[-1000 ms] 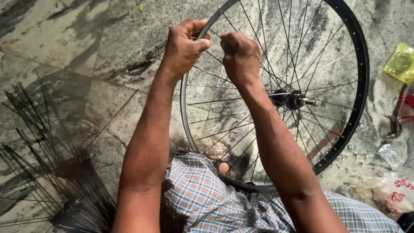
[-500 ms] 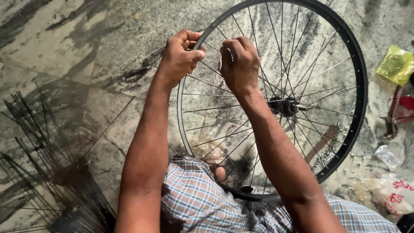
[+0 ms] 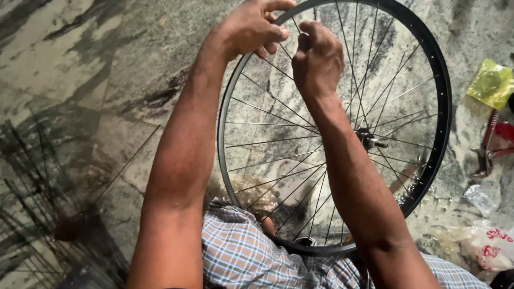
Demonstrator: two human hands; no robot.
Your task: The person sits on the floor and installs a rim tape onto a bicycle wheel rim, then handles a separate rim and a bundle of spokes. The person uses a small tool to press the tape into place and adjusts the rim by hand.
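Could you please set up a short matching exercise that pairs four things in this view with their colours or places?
Things:
1. wheel rim
2. small packet
3. loose spokes
4. hub

Descriptions:
A. yellow-green, at the right edge
B. at the wheel's centre
C. black hoop
D. spread on the floor at the left

Pairs: 1-C, 2-A, 3-D, 4-B

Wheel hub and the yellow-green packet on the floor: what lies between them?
In the head view, between the hub and the yellow-green packet run thin spokes, then the black rim, then a strip of bare stone floor.
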